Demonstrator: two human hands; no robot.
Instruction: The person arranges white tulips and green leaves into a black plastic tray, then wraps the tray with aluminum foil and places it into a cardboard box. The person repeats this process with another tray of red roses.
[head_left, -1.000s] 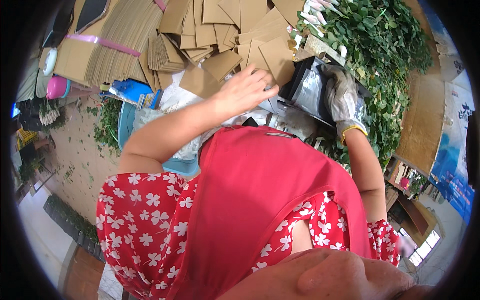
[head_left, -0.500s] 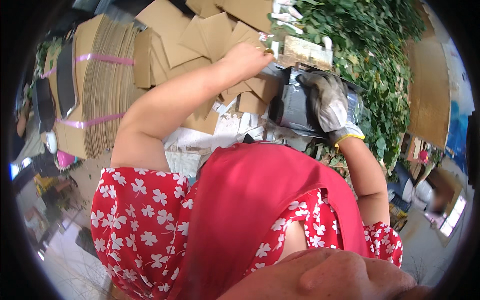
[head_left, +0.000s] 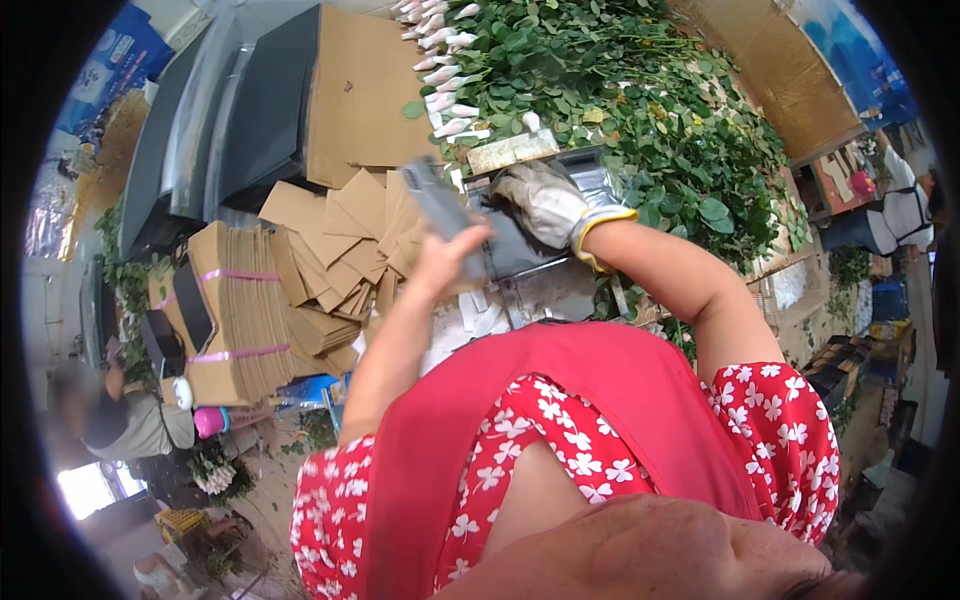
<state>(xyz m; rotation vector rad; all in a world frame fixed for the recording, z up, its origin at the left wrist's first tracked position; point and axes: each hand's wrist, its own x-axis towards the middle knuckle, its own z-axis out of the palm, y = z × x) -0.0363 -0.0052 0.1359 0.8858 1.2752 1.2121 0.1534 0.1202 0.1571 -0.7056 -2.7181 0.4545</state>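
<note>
Pink-strapped cardboard bundle (head_left: 262, 310) is sitting left of frame, loose cardboard pieces (head_left: 340, 235) lying right of it. Left hand (head_left: 445, 262), just left of centre, is holding a blurred grey elongated piece (head_left: 432, 195); grip is looking clamped around its lower end. Probably light, stiff; best held there. Gloved right hand (head_left: 540, 205) is resting on the glossy dark package (head_left: 520, 254), upper centre; can't tell if its grip is closing on anything. Film's likely soft, slippery: take an edge. Leaves (head_left: 680, 130) are filling upper right.
</note>
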